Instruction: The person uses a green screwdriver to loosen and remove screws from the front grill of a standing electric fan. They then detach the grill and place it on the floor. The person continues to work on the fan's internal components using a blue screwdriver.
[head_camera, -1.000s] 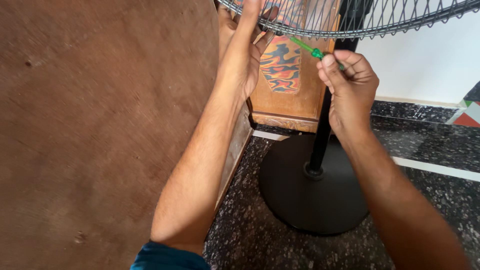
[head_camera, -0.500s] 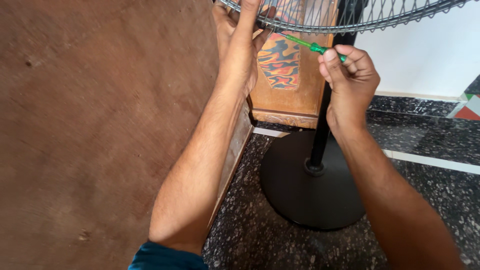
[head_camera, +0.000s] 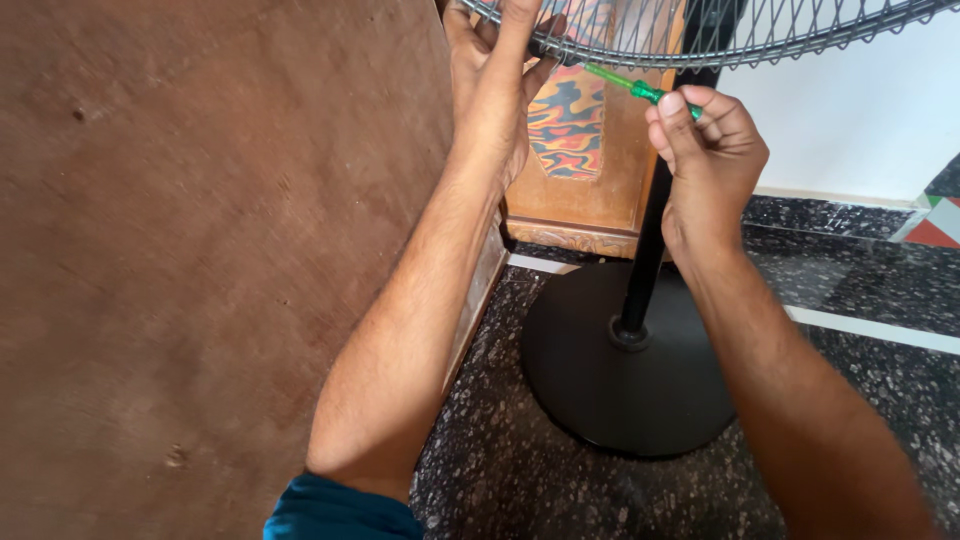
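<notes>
Fan guard job, midway by the look of it.
Left hand (head_camera: 492, 95) clamps the wire grille (head_camera: 760, 35) rim; right hand (head_camera: 705, 160) grips the green screwdriver (head_camera: 628, 85), tip at the rim, guard not off yet.

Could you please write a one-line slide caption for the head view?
Left hand steadies a fan's wire guard while right hand works a green screwdriver at its rim.
</notes>
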